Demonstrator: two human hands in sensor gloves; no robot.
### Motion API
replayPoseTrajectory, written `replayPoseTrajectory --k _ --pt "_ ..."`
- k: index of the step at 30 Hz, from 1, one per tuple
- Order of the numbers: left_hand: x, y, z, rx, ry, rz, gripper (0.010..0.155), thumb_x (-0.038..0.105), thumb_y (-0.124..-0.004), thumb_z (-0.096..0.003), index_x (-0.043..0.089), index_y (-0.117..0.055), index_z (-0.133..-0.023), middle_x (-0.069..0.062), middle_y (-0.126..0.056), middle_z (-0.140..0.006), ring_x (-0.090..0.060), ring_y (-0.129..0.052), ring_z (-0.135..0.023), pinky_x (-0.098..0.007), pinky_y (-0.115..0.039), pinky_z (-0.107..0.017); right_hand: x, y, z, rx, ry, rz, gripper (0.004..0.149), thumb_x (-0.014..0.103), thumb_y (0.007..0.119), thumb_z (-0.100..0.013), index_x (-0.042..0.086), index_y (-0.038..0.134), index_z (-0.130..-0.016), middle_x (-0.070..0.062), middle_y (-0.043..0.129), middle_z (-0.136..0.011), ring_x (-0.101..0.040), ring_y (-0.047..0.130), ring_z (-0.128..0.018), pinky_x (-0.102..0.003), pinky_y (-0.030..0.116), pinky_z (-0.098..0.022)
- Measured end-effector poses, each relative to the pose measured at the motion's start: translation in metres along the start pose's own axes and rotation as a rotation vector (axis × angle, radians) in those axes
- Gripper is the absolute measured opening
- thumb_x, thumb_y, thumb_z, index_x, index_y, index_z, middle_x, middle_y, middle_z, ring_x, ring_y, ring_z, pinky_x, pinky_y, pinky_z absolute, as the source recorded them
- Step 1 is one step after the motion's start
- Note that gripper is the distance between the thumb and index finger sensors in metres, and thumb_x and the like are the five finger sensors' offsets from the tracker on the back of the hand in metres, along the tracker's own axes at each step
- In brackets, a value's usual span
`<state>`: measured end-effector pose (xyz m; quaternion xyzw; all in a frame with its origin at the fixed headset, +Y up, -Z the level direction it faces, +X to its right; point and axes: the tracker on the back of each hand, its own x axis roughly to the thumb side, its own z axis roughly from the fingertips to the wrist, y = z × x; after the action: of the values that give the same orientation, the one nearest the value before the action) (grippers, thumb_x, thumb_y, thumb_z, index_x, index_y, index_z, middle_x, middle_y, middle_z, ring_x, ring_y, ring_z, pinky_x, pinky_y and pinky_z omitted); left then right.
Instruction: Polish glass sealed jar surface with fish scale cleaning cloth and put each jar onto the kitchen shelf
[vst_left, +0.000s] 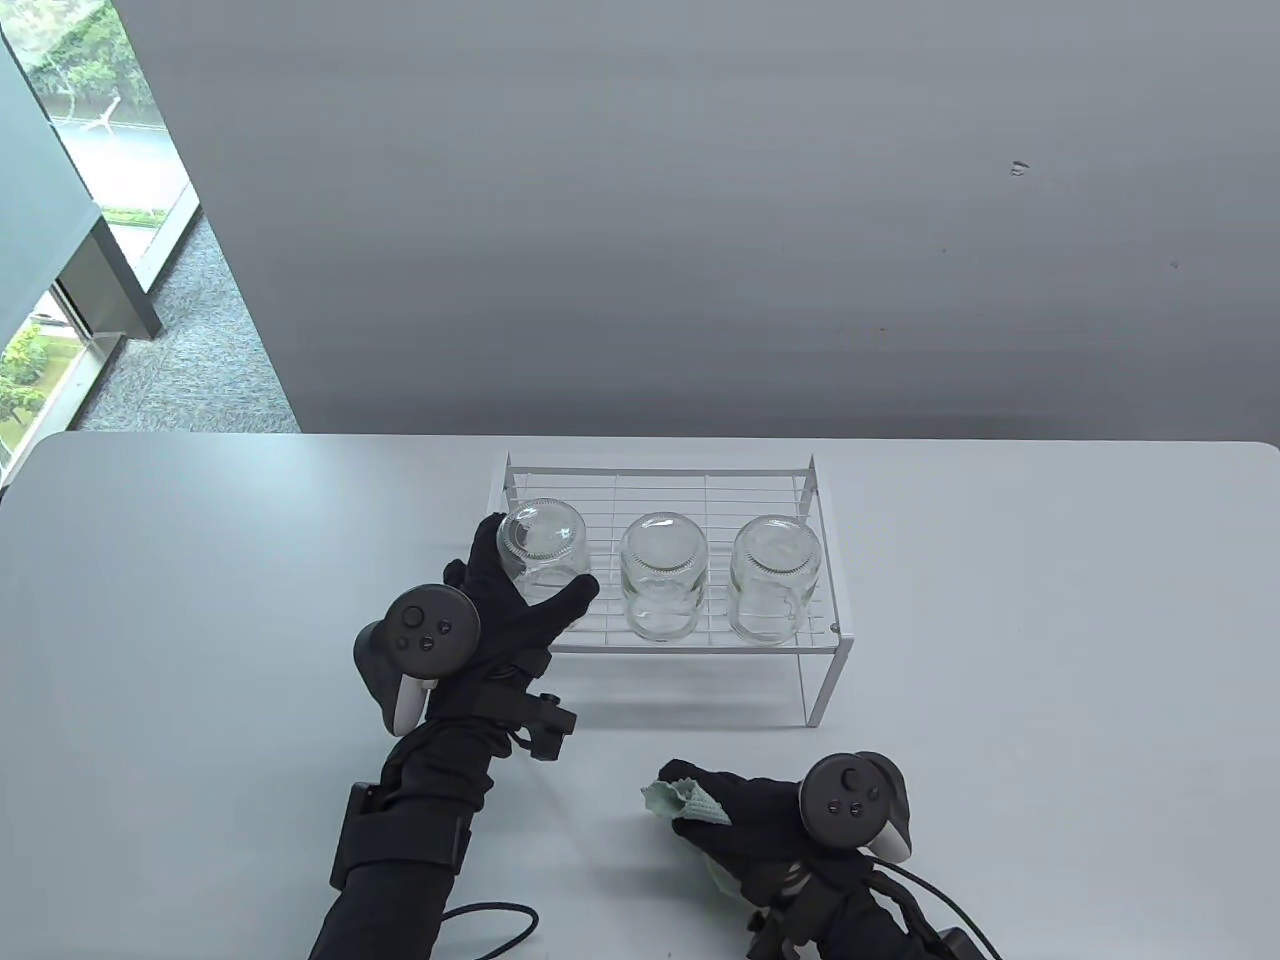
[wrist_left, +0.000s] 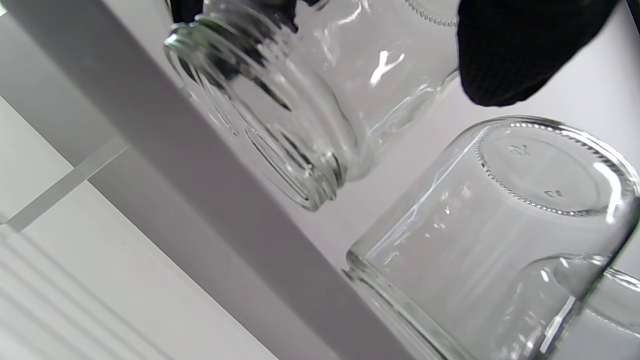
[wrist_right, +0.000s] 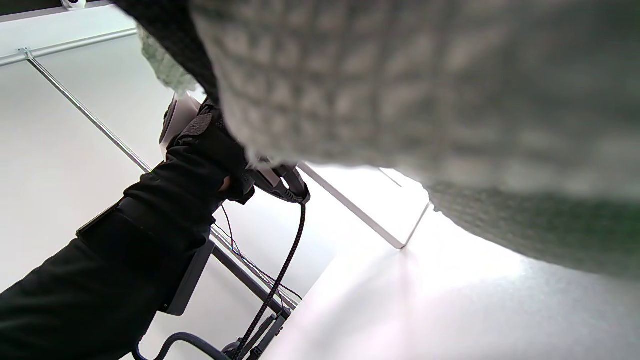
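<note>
Gripping the left jar (vst_left: 541, 545) upside down and tilted at the wire shelf's (vst_left: 822, 655) left end, the left hand (vst_left: 500, 620) curls round it; two more jars (vst_left: 661, 577) stand inverted beside it; right hand (vst_left: 770, 815) in front of the shelf clutches the cloth (vst_left: 682, 802)

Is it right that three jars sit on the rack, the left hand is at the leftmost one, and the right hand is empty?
Not quite: the right hand holds the green cloth, as the table view shows. Three jars on the rack and the left hand at the leftmost jar are correct.
</note>
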<state>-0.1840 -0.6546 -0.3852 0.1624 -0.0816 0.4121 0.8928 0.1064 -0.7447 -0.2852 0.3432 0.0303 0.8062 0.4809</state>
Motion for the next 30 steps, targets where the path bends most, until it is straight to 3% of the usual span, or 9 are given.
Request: replayPoseTrajectory --k 30 --pt "0.0024 -0.0078 0.0005 -0.017 -0.013 -0.111 0.106 0.070 -0.084 -0.0418 -0.001 -0.036 -0.105 -0.027 -0.065 -0.101 -0.053 -0.083 -0.084 -0.062 -0.038 -0.072 0.0005 0.0004 0.0000 0.005 0.006 -0.009 0.056 0.028 0.074 -0.052 -0.010 0.071 -0.093 -0.039 0.081 -0.075 -0.053 0.093 -0.053 -0.064 0.069 -0.041"
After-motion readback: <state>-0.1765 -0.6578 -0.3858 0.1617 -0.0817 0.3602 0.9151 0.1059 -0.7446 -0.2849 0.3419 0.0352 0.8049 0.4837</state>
